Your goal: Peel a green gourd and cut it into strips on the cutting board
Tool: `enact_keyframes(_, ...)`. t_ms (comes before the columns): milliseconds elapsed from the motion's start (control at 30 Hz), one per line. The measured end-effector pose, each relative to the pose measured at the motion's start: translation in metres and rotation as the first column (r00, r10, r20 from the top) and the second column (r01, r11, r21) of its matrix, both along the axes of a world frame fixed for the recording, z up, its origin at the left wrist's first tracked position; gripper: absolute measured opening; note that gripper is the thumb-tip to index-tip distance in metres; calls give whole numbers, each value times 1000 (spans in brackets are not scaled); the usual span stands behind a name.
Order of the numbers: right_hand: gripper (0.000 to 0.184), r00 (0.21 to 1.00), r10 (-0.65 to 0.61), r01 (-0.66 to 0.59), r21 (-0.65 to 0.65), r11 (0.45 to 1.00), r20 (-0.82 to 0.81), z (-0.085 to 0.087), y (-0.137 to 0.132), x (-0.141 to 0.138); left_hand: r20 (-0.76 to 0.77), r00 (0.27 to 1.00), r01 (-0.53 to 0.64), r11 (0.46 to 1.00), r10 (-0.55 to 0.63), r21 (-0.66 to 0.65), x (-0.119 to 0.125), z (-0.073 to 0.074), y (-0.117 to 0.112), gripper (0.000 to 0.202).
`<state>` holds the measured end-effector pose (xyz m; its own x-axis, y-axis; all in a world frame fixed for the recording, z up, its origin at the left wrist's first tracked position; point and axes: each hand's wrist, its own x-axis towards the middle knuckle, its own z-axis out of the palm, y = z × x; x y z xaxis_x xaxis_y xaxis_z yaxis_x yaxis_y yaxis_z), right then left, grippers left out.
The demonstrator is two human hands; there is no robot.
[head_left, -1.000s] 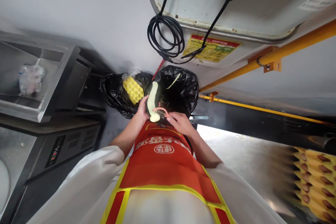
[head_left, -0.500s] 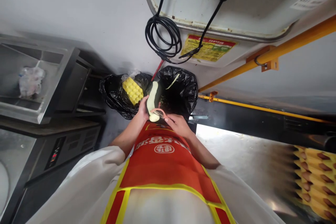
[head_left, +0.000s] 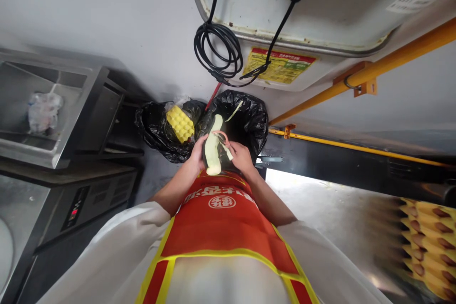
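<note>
A long, dark-skinned vegetable that looks like an eggplant point(head_left: 213, 152) is tilted over a black-lined bin, with a broad pale band of flesh bared along its upper side. My left hand point(head_left: 198, 153) is closed round its left side. In my right hand point(head_left: 241, 156) is an orange-pink peeler point(head_left: 225, 137), its head against the eggplant about midway up. A pale strip of peel point(head_left: 228, 153) hangs beside the peeler. My right fingertips are partly hidden by the handle.
Beneath my hands stands the black-lined bin point(head_left: 261, 111) with a peel strip point(head_left: 235, 110) on its liner. Left of it, another black bag point(head_left: 146, 123) holds a yellow egg tray point(head_left: 180, 123). A steel sink point(head_left: 71, 152) is at left, yellow pipes point(head_left: 402, 59) and a steel counter point(head_left: 320, 218) at right.
The peeler has moved from the eggplant's near end up to about its middle. More pale flesh shows, a strip now hangs by the peeler, and the eggplant has shifted slightly right and nearer me.
</note>
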<state>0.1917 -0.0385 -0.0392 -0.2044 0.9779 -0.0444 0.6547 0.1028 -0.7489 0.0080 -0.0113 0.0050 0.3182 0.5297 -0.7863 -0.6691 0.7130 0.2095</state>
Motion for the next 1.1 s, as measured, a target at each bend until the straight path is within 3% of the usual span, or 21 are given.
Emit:
enact_keyframes(200, 44, 994, -68, 70, -23, 997, 80, -19, 32, 13, -47, 991, 123, 992, -123, -18, 1, 2, -8, 48)
enact_keyframes(433, 44, 991, -73, 85, -103, 991, 116, -34, 71, 32, -80, 947, 309, 950, -312, -50, -25, 6, -11, 51)
enact_keyframes(567, 39, 985, -76, 103, -173, 979, 157, -39, 81, 45, -13, 909, 416, 908, -416, 50, -46, 12, -15, 50)
enact_keyframes(700, 38, 949, -201, 248, -186, 951, 242, -36, 77, 53, 48, 903, 417, 900, -426, 127, -51, 5, -14, 52)
enact_keyframes(833, 42, 941, -259, 293, -145, 945, 217, -18, 56, 46, 93, 959, 257, 961, -267, 106, -43, -13, -9, 56)
enact_keyframes(933, 45, 973, -212, 222, -116, 968, 93, 8, 24, 31, 87, 992, 83, 990, -93, 115, -36, -22, -6, 55)
enact_keyframes(1033, 43, 992, -10, 5, -45, 999, -124, 42, -14, 16, 79, 994, 62, 988, -74, 141, -31, -21, -2, 55)
enact_keyframes(1100, 42, 981, 151, -154, -15, 988, -125, 62, -35, 9, 78, 993, 74, 985, -87, 155, -27, -16, 3, 55)
